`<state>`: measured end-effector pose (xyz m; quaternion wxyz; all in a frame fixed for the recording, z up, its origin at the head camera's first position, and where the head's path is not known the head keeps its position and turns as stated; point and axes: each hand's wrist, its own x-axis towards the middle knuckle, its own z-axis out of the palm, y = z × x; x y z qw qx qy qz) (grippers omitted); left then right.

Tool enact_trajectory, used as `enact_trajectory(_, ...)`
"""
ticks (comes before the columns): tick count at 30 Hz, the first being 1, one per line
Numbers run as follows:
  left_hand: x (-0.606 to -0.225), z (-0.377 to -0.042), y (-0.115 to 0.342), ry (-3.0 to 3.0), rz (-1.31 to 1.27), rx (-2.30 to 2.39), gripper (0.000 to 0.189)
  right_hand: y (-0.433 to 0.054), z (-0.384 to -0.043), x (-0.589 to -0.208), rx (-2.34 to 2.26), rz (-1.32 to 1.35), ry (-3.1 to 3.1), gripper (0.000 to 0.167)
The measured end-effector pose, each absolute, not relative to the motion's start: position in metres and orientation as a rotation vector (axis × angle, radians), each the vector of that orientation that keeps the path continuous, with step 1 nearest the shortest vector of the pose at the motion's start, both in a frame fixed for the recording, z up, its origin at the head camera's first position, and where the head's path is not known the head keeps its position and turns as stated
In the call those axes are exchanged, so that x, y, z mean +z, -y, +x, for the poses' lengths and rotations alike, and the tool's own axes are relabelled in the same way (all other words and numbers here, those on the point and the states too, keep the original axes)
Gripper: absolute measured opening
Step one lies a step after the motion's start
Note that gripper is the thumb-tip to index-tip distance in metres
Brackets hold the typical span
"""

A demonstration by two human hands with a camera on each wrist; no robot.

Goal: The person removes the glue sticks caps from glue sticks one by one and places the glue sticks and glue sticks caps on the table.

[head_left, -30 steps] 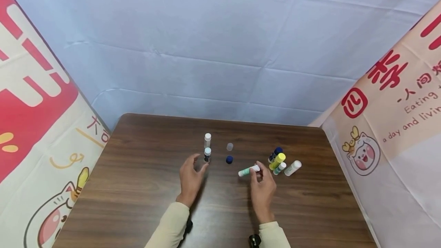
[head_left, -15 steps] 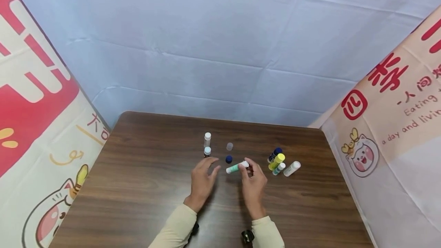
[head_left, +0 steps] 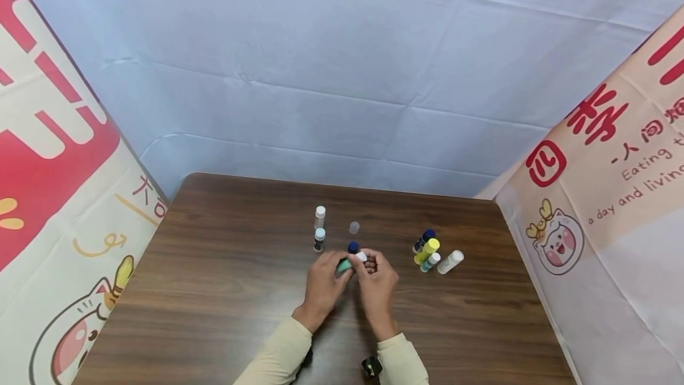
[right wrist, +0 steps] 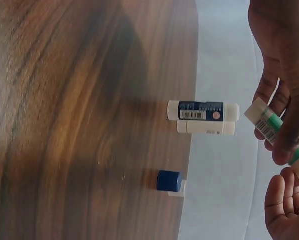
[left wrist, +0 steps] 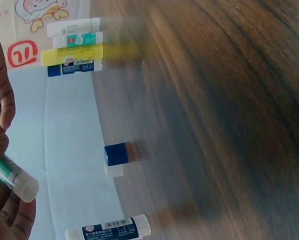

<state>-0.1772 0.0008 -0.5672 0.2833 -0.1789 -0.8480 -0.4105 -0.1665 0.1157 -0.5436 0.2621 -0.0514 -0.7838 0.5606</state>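
My left hand [head_left: 322, 283] grips the body of a glue stick [head_left: 344, 265] with a green and white label. My right hand [head_left: 378, 284] pinches its white cap end [head_left: 361, 256] between thumb and fingers. The stick is tilted above the table, and its label and clear end show between the fingers of the left hand in the right wrist view. Just beyond the hands stands a small blue cap [head_left: 353, 246], with a translucent cap [head_left: 354, 227] behind it. To the left, a navy-labelled glue stick [head_left: 319, 240] and a white glue stick [head_left: 320, 217] stand upright.
At the right of the brown table [head_left: 240, 314] several glue sticks stand close together: a navy one [head_left: 424, 240], a yellow one [head_left: 427, 251], a small green-labelled one [head_left: 430, 262] and a white one [head_left: 451, 261]. A pale cloth [head_left: 320, 76] hangs behind the table.
My right hand has carried the glue stick leftward. My left hand has moved right to meet it and now grips the stick's body too. The standing sticks and caps stay put.
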Motion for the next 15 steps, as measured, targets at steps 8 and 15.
enact_trajectory(8,-0.571,-0.177,0.005,2.252,-0.430,-1.034,0.030,-0.110,-0.164,-0.542,1.495,-0.091,2.167,0.022)
enact_trajectory(15,-0.573,-0.177,0.010,2.296,-0.434,-1.050,0.030,-0.105,-0.155,-0.517,1.489,0.038,2.179,0.021)
